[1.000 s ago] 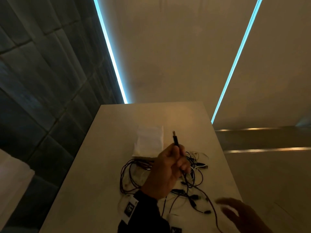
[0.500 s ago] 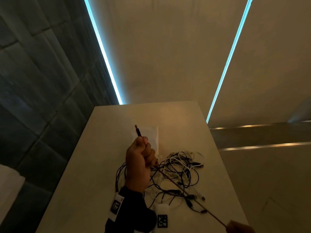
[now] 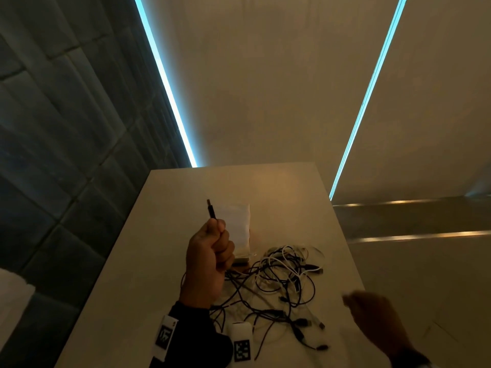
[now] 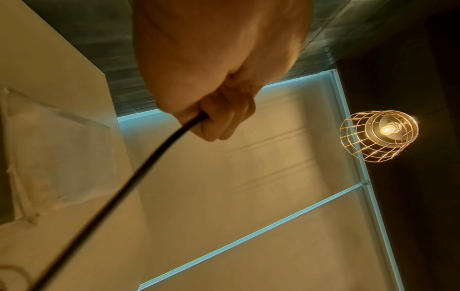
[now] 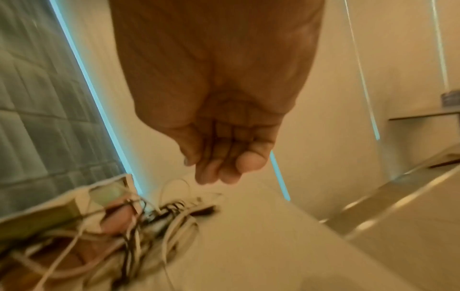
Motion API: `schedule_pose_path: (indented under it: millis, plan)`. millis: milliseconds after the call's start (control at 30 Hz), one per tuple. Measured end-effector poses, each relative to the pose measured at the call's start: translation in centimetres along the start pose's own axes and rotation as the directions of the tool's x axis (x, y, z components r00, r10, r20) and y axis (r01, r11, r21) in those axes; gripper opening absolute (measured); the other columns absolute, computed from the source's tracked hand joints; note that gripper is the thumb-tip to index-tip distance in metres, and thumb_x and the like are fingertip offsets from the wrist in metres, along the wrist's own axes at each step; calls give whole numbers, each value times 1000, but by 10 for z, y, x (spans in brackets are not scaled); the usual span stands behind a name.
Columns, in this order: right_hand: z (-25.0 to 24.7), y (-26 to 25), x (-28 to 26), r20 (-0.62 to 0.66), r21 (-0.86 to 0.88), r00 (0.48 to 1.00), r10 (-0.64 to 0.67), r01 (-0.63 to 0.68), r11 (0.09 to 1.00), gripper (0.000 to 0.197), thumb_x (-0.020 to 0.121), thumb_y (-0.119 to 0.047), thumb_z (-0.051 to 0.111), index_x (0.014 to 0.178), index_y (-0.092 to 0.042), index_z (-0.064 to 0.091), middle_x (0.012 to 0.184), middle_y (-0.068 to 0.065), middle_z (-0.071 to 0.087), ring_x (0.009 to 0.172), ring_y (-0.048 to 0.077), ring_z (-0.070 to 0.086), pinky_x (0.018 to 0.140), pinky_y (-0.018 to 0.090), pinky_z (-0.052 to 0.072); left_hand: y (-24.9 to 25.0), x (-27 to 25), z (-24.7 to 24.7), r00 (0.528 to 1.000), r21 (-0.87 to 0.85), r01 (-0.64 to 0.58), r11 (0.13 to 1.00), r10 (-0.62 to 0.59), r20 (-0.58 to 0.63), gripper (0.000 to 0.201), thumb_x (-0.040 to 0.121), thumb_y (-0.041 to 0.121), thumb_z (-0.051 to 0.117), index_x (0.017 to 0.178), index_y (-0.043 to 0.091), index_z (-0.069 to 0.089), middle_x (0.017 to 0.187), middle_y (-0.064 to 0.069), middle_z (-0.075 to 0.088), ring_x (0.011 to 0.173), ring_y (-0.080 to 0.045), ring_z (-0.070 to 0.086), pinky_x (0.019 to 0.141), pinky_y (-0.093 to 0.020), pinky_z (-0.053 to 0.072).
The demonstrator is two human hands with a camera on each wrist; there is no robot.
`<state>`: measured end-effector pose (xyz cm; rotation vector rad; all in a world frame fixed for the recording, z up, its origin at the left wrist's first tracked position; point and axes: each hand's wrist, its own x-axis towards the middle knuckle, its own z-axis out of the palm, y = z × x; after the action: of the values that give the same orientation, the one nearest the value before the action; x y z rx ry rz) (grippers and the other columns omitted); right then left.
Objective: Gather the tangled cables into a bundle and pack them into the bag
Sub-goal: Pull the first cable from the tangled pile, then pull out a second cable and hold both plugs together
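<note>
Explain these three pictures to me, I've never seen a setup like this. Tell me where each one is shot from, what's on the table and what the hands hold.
No machine here: a person works with bare hands and wears three cameras. The head view looks down at a pale table. On it lie a tangle of black and white cables and a whitish bag behind them. The left hand is raised in a fist, gripping one black cable whose plug sticks up above the fingers. The left wrist view looks along that hand from below, so you see the cable leaving the fist, and a ceiling lamp. The right wrist view shows the right hand, blurred, with loosely curved fingers holding nothing, above the tangle.
</note>
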<state>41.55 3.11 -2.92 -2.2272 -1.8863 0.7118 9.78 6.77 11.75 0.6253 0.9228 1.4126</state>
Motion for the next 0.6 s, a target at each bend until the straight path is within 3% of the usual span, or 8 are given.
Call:
schedule_pose_path:
  millis: [67, 100, 233, 333, 500, 600]
  plan:
    - [-3, -32, 40, -68, 1, 988, -138, 139, 990, 31, 97, -28, 47, 69, -22, 59, 67, -5, 58, 61, 10, 55, 58, 20, 37, 0, 0, 1, 1000, 21, 9, 1000, -9, 6, 21, 90, 27, 42, 76, 12, 44, 48, 8, 24, 37, -5, 15, 40, -19, 11]
    - [0, -41, 63, -74, -27, 987, -144, 142, 989, 33, 97, -29, 42, 74, -18, 62, 74, -1, 63, 67, 14, 58, 60, 23, 38, 1, -1, 1, 1000, 29, 12, 1000, -12, 8, 20, 89, 27, 42, 76, 12, 44, 48, 8, 24, 37, -6, 15, 40, -18, 11]
    - [28, -50, 114, 46, -43, 993, -107, 109, 993, 21, 92, -28, 51, 91, -13, 66, 101, 7, 67, 92, 25, 62, 72, 33, 47, 4, 0, -1, 1000, 42, 15, 999, -14, -7, 25, 97, 22, 36, 76, 12, 45, 48, 8, 25, 38, -6, 15, 38, -16, 14]
    - [47, -47, 119, 152, -158, 983, -100, 124, 980, 25, 94, -36, 50, 108, -17, 58, 118, 4, 57, 112, 27, 52, 83, 35, 46, 6, 0, -3, 999, 64, 7, 998, -4, -33, 26, 98, 23, 37, 76, 12, 46, 49, 8, 24, 38, -6, 15, 38, -17, 13]
    - [59, -37, 114, 205, -348, 972, -118, 186, 919, 25, 95, -46, 39, 100, -22, 46, 117, 5, 52, 110, 27, 46, 82, 35, 36, 6, 0, -5, 999, 59, 12, 998, -9, -53, 24, 97, 21, 38, 76, 13, 47, 49, 7, 23, 38, -6, 14, 38, -18, 11]
    - [47, -38, 111, 215, -300, 957, -194, 254, 920, 21, 93, -40, 49, 99, -21, 49, 106, 1, 50, 106, 25, 50, 83, 35, 41, 5, 0, -5, 998, 81, 12, 997, -7, -64, 28, 101, 21, 35, 77, 13, 48, 50, 7, 23, 39, -6, 15, 36, -18, 13]
